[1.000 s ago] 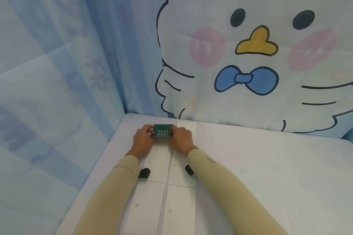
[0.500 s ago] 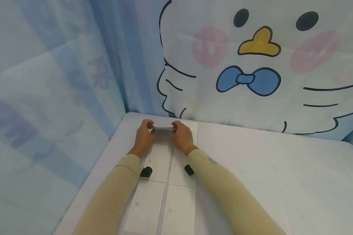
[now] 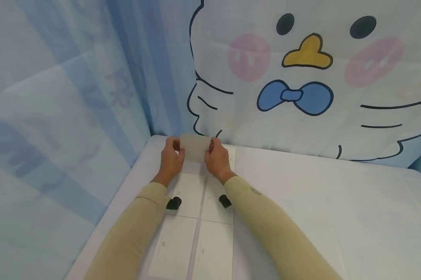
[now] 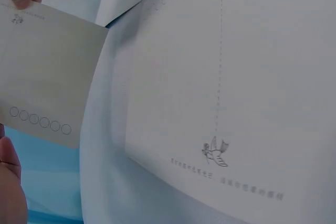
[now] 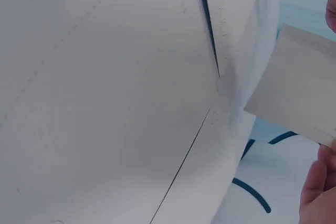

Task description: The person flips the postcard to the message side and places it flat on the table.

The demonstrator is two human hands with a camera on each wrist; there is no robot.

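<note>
A postcard [image 3: 195, 147] is held up at the far end of the table, its pale back facing me. My left hand [image 3: 171, 157] pinches its left edge, and my right hand [image 3: 217, 157] grips the right edge. In the left wrist view the postcard [image 4: 50, 72] shows a row of small printed circles and a little bird drawing, with fingers at two opposite edges. The right wrist view has a corner of the postcard [image 5: 296, 85] at its right side. Below the hands, more postcards [image 3: 188, 194] lie face down in two columns.
The white table [image 3: 301, 210] stretches to the right. Behind its far edge hangs a curtain [image 3: 252, 116] with a cartoon bird, and a blue-striped curtain [image 3: 74, 116] runs along the left. Black wrist cameras [image 3: 174, 203] sit under both forearms, above the cards.
The postcard has turned over in both hands: its green printed side showed first, then it stood edge-on, and now its pale back shows. The hands have risen slightly.
</note>
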